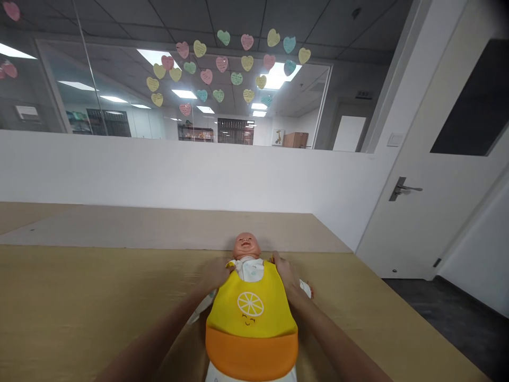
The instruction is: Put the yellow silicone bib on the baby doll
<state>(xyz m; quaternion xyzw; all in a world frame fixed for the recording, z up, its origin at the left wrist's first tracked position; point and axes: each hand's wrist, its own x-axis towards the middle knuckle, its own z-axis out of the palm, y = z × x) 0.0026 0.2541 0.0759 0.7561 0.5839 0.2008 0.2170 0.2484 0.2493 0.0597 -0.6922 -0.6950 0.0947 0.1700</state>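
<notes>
A baby doll [246, 245] in a white printed outfit lies face up on the table, its head toward the far side. Over its chest and belly spreads a yellow bib [250, 284] with a white citrus slice and a small smiling face; its lower edge is an orange pocket [252, 356]. My left hand [216, 273] pinches the bib's left neck strap beside the doll's shoulder. On the other side, my right hand [284, 270] has its fingers closed on the right neck strap. Both strap ends are partly hidden by my fingers.
The wooden table [79, 307] runs to a white wall [178, 175]. Above it is a glass window with several heart-shaped sticky notes [247, 63]. A white door with a metal handle [403, 188] stands to the right, beyond the table's edge.
</notes>
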